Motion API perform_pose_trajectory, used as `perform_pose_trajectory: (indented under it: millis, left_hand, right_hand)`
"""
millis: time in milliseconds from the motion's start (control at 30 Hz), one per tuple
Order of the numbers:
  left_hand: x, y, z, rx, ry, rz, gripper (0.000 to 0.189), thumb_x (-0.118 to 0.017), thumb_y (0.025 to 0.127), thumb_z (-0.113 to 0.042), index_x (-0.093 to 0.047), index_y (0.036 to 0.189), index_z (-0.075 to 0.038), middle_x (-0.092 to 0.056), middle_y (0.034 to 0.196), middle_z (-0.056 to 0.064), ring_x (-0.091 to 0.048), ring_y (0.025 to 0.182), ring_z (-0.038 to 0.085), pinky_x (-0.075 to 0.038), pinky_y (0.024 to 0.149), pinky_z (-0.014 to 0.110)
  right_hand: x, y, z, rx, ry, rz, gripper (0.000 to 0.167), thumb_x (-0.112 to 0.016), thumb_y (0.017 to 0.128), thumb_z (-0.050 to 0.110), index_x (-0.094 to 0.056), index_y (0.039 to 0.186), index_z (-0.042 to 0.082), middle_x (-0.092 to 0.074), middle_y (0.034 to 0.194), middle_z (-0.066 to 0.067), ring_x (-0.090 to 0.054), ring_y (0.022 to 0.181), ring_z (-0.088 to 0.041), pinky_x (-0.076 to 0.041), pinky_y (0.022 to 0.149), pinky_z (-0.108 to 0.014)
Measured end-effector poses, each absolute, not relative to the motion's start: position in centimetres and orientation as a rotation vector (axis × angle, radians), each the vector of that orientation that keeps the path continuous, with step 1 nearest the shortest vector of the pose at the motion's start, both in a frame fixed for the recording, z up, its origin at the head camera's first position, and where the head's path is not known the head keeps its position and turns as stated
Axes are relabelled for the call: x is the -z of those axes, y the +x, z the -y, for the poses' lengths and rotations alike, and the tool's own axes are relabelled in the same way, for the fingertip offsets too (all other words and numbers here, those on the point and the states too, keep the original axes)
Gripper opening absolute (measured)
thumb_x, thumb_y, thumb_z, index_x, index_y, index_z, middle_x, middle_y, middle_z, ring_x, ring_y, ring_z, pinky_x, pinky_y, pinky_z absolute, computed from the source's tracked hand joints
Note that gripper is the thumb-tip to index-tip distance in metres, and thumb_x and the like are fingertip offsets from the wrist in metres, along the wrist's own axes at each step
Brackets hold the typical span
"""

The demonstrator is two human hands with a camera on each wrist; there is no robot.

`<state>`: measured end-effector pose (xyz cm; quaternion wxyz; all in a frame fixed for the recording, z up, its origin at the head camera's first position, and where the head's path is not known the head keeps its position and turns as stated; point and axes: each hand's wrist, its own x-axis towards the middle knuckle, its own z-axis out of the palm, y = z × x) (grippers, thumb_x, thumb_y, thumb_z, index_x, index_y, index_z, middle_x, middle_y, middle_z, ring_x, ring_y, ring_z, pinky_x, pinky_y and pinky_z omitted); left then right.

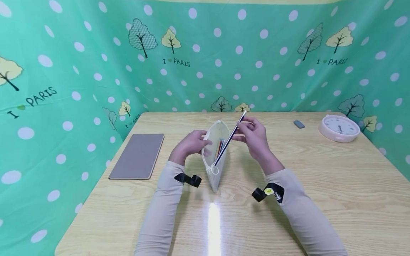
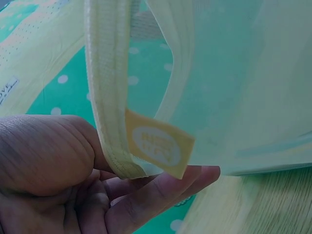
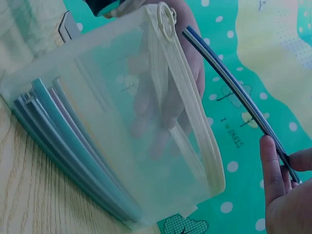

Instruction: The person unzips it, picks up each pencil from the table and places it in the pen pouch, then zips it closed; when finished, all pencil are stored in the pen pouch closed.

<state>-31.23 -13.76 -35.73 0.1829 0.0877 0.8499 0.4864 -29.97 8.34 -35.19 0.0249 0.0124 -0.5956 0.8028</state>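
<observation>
A translucent white zip pouch [image 1: 214,183] stands on its edge over the table, its mouth spread wide. My left hand [image 1: 191,143] grips the pouch's far side by the zipper edge, near a yellow fabric label [image 2: 163,144]. Several pencils [image 3: 73,141] lie inside along the bottom, blurred by the mesh. Between thumb and fingers my right hand [image 1: 254,138] holds a long dark striped pencil [image 1: 229,138] near its pale-tipped upper end. The pencil slants down to the left, its lower end close to the zipper ring [image 3: 165,22], outside the mouth in the right wrist view.
On the left of the wooden table [image 1: 320,170] lies a grey notebook [image 1: 137,156]. A small grey block [image 1: 299,124] and a round pale pink clock [image 1: 339,128] are at the back right. Green dotted cloth [image 1: 224,78] hangs behind and at the sides.
</observation>
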Motion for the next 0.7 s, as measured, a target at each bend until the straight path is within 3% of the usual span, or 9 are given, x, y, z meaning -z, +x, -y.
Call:
perform_pose_trajectory:
  millis: [200, 367, 700]
  left_hand:
    - [35.6, -31.3, 13.6, -1.360, 0.255, -2.401, 0.046, -0.054, 0.106, -0.005, -0.045, 0.150, 0.007, -0.065, 0.131, 0.028, -0.076, 0.090, 0.028, -0.065, 0.082, 0.036]
    - [35.6, -31.2, 13.7, -1.346, 0.263, -2.406, 0.047, -0.055, 0.106, -0.006, -0.045, 0.149, 0.007, -0.066, 0.130, 0.028, -0.076, 0.094, 0.031, -0.065, 0.083, 0.037]
    - [35.8, -31.4, 13.6, -1.365, 0.268, -2.371, 0.047, -0.053, 0.106, -0.005, -0.043, 0.150, 0.008, -0.066, 0.131, 0.028, -0.077, 0.089, 0.029, -0.065, 0.083, 0.036]
  right_hand:
    - [35.0, -29.0, -7.0, -2.407, 0.116, 1.750, 0.019, -0.059, 0.101, -0.005, -0.054, 0.117, 0.003, -0.060, 0.090, -0.002, -0.069, 0.074, -0.011, -0.065, 0.064, -0.027]
    - [35.4, -28.2, -5.9, -2.323, 0.240, 1.834, 0.026, -0.059, 0.099, -0.008, -0.052, 0.124, -0.008, -0.060, 0.096, -0.009, -0.069, 0.072, -0.011, -0.066, 0.064, -0.031]
    - [35.5, -27.5, -5.7, -2.257, 0.338, 2.098, 0.028, -0.059, 0.098, -0.009, -0.050, 0.124, -0.014, -0.059, 0.096, -0.013, -0.066, 0.068, -0.010, -0.065, 0.062, -0.031]
